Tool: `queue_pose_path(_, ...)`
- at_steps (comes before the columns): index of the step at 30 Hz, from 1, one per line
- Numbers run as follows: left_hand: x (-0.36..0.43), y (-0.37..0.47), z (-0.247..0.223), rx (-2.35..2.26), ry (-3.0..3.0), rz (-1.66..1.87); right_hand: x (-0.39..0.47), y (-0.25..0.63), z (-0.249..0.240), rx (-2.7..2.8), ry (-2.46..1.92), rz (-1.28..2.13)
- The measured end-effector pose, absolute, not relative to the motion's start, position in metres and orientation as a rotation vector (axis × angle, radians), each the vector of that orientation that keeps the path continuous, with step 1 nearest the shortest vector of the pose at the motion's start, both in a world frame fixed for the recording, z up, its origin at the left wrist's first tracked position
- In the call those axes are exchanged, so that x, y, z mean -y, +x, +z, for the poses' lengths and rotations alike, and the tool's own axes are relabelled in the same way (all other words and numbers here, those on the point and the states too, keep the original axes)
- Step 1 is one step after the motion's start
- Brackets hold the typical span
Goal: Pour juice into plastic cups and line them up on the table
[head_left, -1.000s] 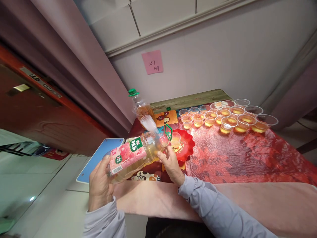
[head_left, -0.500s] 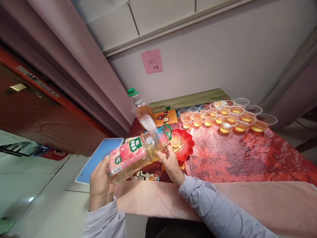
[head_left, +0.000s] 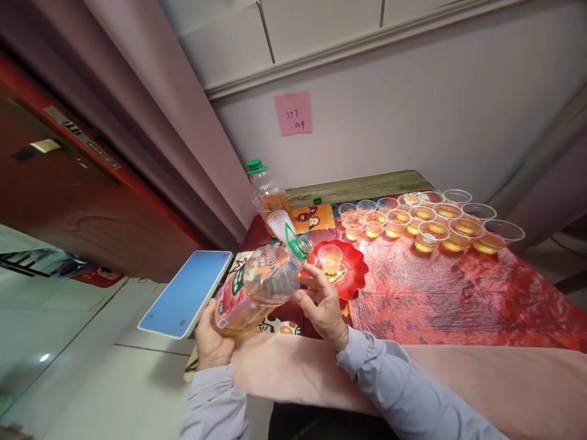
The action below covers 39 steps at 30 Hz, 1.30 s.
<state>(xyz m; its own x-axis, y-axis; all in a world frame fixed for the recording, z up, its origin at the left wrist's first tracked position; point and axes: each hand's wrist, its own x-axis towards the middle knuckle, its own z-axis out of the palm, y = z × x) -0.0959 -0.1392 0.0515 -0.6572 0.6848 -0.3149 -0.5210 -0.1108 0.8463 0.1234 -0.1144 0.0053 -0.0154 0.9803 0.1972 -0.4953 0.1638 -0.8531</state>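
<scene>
My left hand is wrapped round the base of a large clear juice bottle with a pink and green label. The bottle leans with its uncapped mouth up and to the right, a green ring and strap round the neck. Pale juice lies along its lower side. My right hand grips below the neck with bent fingers, thumb against the shoulder. Right of the mouth, a clear plastic cup with some liquid stands in a red scalloped dish. Behind the neck lies a stack of clear cups, partly hidden.
A second juice bottle with a green cap stands at the back left. Rows of plastic cups with yellow juice fill the back right of the red-covered table. A green cap lies behind. A blue board is at the left.
The bottle has tipped back towards upright, its mouth now raised and away from the cup in the dish. My left hand has come lower and to the right; the right hand stays by the neck.
</scene>
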Motion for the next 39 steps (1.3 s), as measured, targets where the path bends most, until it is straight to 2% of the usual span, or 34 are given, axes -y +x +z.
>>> queue_pose_path(5,0.145,-0.104,0.030,-1.323,0.148,1.865,0.123,0.128,0.011,1.164,-0.580,1.261)
queue_pose_path(12,0.155,-0.106,0.024,-1.211,0.247,1.790,0.130,0.126,0.010,1.403,-0.497,1.133)
queue_pose_path(18,0.157,-0.111,0.019,-1.099,0.198,1.783,0.116,0.148,0.016,1.497,-0.859,0.786)
queue_pose_path(25,0.153,-0.125,0.006,-0.961,0.186,1.771,0.039,0.218,0.035,1.969,-1.324,0.202)
queue_pose_path(33,0.142,-0.150,-0.016,-0.771,0.159,1.686,0.026,0.219,0.034,2.246,-1.632,0.103)
queue_pose_path(39,0.141,-0.143,-0.006,-0.935,0.131,1.741,0.018,0.222,0.042,2.287,-1.609,0.112)
